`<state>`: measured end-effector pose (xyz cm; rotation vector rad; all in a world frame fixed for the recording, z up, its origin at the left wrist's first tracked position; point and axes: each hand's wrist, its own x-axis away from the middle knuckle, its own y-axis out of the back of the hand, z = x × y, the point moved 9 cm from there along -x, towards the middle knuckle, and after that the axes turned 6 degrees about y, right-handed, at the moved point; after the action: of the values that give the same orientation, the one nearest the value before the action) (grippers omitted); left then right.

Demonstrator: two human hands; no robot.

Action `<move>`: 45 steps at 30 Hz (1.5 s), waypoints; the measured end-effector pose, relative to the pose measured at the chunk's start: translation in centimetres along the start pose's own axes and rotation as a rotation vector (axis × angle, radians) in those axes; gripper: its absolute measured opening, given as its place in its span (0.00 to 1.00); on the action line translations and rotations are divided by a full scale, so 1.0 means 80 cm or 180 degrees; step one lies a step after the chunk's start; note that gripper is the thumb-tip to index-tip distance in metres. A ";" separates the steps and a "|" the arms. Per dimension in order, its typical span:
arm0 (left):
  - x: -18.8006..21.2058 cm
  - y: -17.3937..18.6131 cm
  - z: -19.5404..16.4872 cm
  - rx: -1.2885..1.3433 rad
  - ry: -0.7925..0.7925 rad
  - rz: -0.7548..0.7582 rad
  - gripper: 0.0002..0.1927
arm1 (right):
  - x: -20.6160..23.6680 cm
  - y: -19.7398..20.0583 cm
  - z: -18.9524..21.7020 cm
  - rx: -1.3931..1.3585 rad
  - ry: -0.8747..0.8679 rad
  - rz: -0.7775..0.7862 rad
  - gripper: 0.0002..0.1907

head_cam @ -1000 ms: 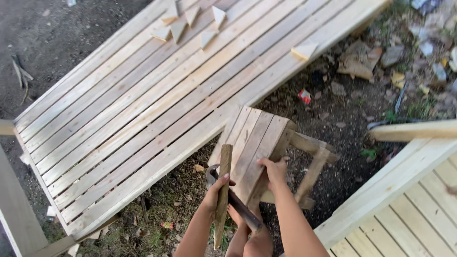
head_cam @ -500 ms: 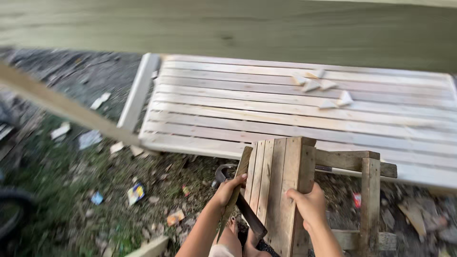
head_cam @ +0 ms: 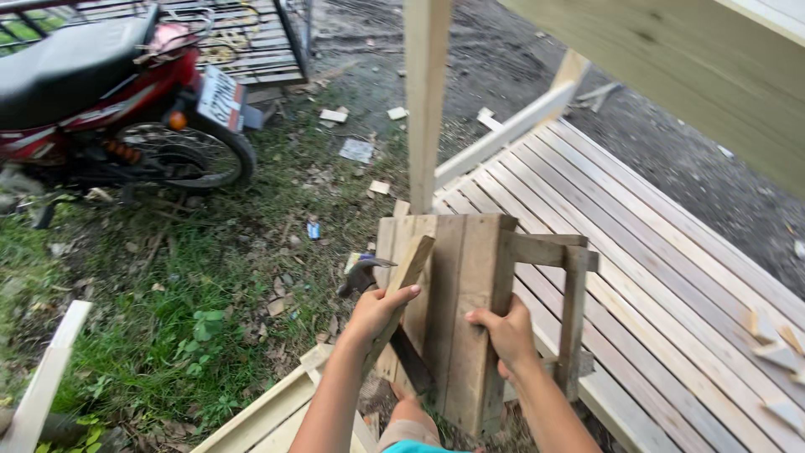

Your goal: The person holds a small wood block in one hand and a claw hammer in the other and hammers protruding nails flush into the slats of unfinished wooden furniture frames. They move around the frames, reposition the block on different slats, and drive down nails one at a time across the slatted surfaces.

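Weathered plank stool (head_cam: 470, 310) held on its side

Left hand (head_cam: 379, 309) grips a wood strip (head_cam: 408, 273) and hammer (head_cam: 362, 273) at 9 o'clock; right hand (head_cam: 503, 330) clasps the seat edge.

Patchy grass and dirt ground (head_cam: 193, 335) is carrying everything around me. A big slatted wooden platform (head_cam: 654, 277) is lying flat on it to my right, with small wood offcuts (head_cam: 776, 352) sitting on its boards. Paper and wood scraps (head_cam: 356, 151) are lying scattered, and a red motorcycle (head_cam: 101, 101) is standing there.
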<state>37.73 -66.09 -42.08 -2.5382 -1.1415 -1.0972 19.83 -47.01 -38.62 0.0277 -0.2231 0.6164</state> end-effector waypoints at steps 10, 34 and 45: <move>-0.057 0.311 -0.069 0.0449 0.0011 -0.0964 0.32 | -0.120 -0.367 0.023 -0.0219 -0.0484 0.1305 0.28; -0.583 0.516 -0.399 0.0569 -0.0233 -0.0351 0.29 | -0.688 -0.737 0.077 0.0154 -0.0221 0.1123 0.27; -0.858 0.464 -0.665 -0.0360 -0.0425 0.0432 0.30 | -0.957 -0.679 0.153 -0.0055 0.0053 -0.0067 0.25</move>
<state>3.41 -154.02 -44.50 -2.7665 -0.9432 -0.9998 -12.03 -136.10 -40.95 0.0083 -0.2116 0.5933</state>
